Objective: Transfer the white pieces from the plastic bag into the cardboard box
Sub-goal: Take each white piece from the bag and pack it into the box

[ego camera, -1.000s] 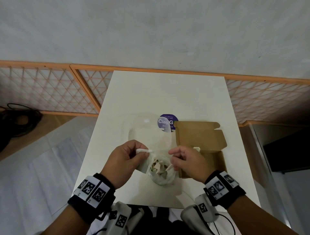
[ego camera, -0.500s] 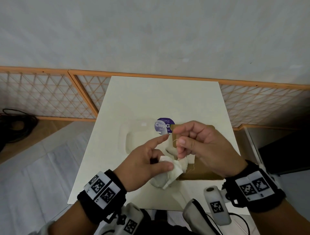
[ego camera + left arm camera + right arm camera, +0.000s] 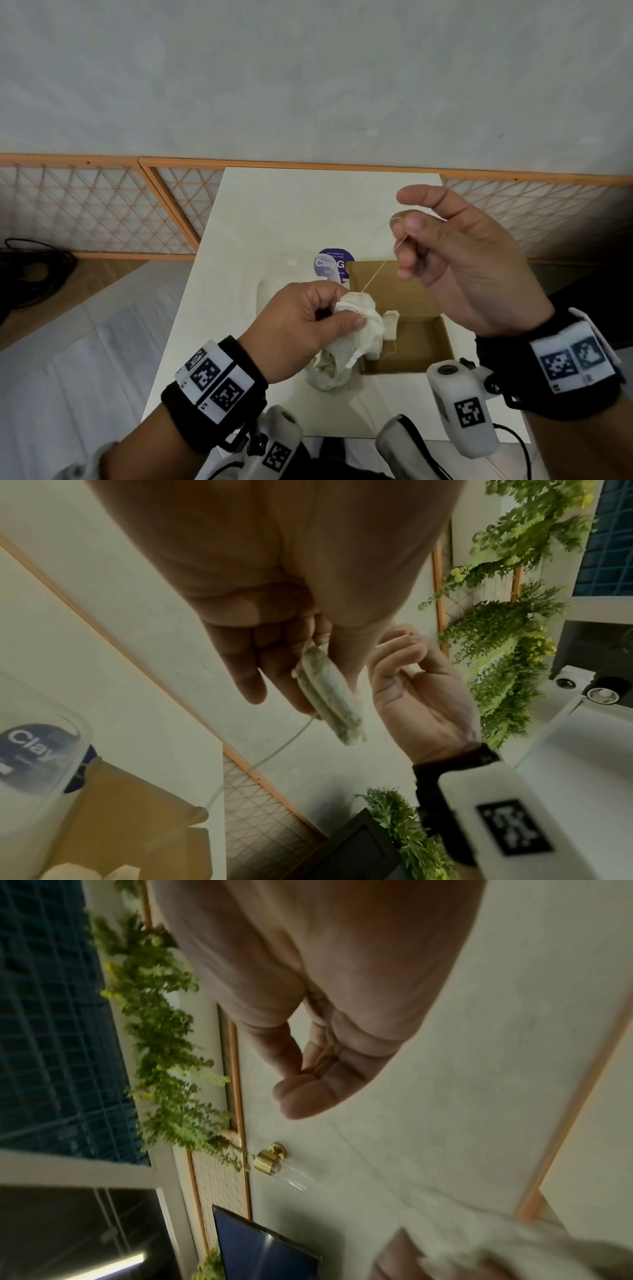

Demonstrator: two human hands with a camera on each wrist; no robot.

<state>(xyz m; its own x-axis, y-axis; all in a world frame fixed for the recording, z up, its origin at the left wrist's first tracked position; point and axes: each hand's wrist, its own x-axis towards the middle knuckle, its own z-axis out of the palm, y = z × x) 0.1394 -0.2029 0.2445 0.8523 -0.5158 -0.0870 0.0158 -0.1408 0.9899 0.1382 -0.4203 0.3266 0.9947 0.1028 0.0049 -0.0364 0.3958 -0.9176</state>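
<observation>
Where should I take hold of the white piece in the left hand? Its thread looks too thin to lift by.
Pinch the white piece by its pouch body, coming from the right, over the cardboard box. The left hand covers its left side, and the thread is pulled taut by the right hand.

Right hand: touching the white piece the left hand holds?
Apart. The head view shows the right hand raised clear of the white piece, pinching only its string; left hand grips the piece.

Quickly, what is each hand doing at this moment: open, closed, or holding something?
Left hand: grips a white piece.
Right hand: pinches the thin string that runs to that piece.
</observation>
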